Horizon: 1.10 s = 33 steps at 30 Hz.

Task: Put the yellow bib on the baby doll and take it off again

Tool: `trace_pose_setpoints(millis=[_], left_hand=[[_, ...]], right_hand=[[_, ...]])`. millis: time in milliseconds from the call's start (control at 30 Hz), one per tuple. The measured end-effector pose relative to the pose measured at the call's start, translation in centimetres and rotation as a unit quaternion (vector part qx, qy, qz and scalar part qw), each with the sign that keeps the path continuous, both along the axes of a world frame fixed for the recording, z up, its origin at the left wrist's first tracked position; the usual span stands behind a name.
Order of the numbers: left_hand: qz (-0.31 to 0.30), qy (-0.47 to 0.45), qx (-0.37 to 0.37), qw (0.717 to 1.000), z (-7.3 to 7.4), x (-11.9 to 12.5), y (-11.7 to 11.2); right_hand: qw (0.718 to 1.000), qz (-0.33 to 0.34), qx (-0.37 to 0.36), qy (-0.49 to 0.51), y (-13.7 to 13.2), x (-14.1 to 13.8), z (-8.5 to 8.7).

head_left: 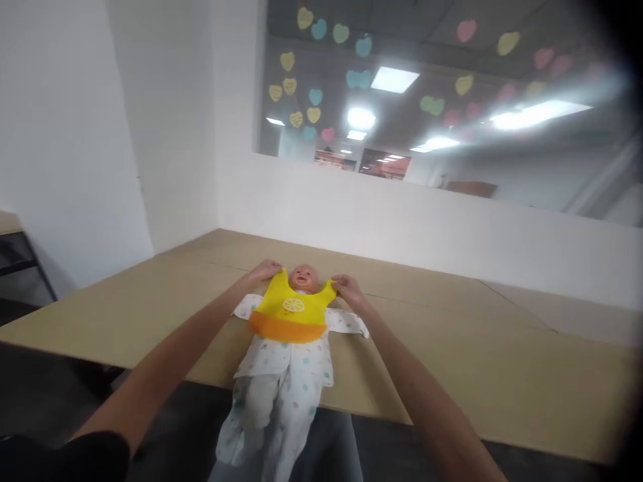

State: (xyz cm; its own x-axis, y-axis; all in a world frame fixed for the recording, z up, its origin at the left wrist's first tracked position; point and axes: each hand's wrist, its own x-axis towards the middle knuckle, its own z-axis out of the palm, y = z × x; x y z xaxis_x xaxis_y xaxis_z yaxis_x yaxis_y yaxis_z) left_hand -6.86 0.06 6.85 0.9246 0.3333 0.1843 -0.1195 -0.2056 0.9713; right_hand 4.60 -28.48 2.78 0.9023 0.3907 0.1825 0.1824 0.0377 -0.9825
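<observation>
A baby doll (304,278) lies on its back on a tan tabletop (426,348), its head at the far side and its legs hanging past the near edge. It wears a white onesie (281,402) with small coloured dots. A yellow silicone bib (290,309) with an orange catch pocket covers its chest. My left hand (264,270) pinches the bib's upper strap beside the doll's head. My right hand (348,290) holds the opposite strap. The bib's fastening is hidden.
A white wall (402,227) runs along the table's far side, with a glass panel (382,80) above it showing pastel paper hearts and ceiling lights. A small table (10,224) stands at the far left. A dark floor (382,455) lies below the near edge.
</observation>
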Motion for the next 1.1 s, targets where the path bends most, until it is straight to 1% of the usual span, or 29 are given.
trace_pose_setpoints(millis=[67, 133, 167, 233, 333, 400, 433, 467, 533, 600, 667, 700, 767, 833, 900, 933, 1000, 1033, 1100], left_hand=[[-0.033, 0.0, 0.039, 0.999, 2.7, -0.4, -0.3], [-0.083, -0.011, 0.077, 0.994, 5.6, -1.6, -1.6], [-0.11, -0.018, 0.095, 0.989, 7.0, -2.5, -2.6], [-0.135, -0.05, 0.124, 0.982, 9.9, -4.5, -5.3], [-0.168, -0.099, 0.162, 0.967, 13.8, -7.2, -10.0], [-0.183, -0.139, 0.182, 0.956, 15.7, -8.4, -13.1], [-0.192, -0.159, 0.189, 0.95, 16.4, -8.7, -14.6], [-0.203, -0.177, 0.195, 0.943, 16.9, -8.9, -16.1], [-0.231, -0.2, 0.203, 0.93, 17.4, -9.0, -18.8], [-0.265, -0.206, 0.199, 0.921, 17.0, -8.7, -21.4], [-0.304, -0.206, 0.183, 0.912, 16.0, -7.7, -23.7], [-0.32, -0.205, 0.171, 0.909, 15.3, -7.0, -24.8], [-0.342, -0.195, 0.152, 0.907, 13.3, -4.7, -26.5], [-0.343, -0.169, 0.137, 0.914, 10.7, -1.6, -27.8], [-0.321, -0.131, 0.123, 0.93, 7.9, 1.7, -28.8], [-0.289, -0.105, 0.12, 0.944, 6.4, 3.3, -29.1], [-0.202, -0.069, 0.123, 0.969, 3.8, 6.0, -29.7], [-0.161, -0.054, 0.125, 0.978, 2.6, 7.1, -29.8], [-0.102, -0.03, 0.121, 0.987, 0.9, 8.7, -30.0]], right_hand=[[0.999, -0.006, -0.019, -0.038, -2.0, -1.8, 2.9], [0.997, -0.016, -0.025, -0.073, -4.5, -4.2, 6.1], [0.996, -0.018, -0.02, -0.089, -5.9, -5.7, 7.8], [0.992, -0.017, -0.013, -0.121, -8.9, -9.0, 10.9], [0.985, -0.012, 0.006, -0.173, -13.2, -14.4, 14.6], [0.974, -0.026, 0.01, -0.224, -15.7, -17.7, 16.5], [0.967, -0.036, 0.004, -0.251, -16.9, -19.1, 17.3], [0.96, -0.048, -0.006, -0.275, -18.0, -20.2, 17.9], [0.947, -0.071, -0.035, -0.31, -20.0, -21.6, 18.9], [0.94, -0.095, -0.065, -0.322, -21.8, -21.6, 19.3], [0.941, -0.117, -0.087, -0.305, -23.5, -20.5, 19.0], [0.945, -0.128, -0.094, -0.288, -24.3, -19.5, 18.6], [0.952, -0.158, -0.104, -0.241, -25.7, -16.8, 17.1], [0.956, -0.198, -0.115, -0.183, -26.9, -13.6, 14.8], [0.961, -0.224, -0.124, -0.108, -27.7, -10.1, 12.0], [0.963, -0.227, -0.126, -0.069, -28.0, -8.5, 10.5], [0.963, -0.238, -0.126, -0.009, -28.1, -5.4, 7.5], [0.959, -0.25, -0.133, 0.011, -28.0, -4.1, 6.2], [0.947, -0.278, -0.162, 0.021, -27.5, -2.1, 4.0]])
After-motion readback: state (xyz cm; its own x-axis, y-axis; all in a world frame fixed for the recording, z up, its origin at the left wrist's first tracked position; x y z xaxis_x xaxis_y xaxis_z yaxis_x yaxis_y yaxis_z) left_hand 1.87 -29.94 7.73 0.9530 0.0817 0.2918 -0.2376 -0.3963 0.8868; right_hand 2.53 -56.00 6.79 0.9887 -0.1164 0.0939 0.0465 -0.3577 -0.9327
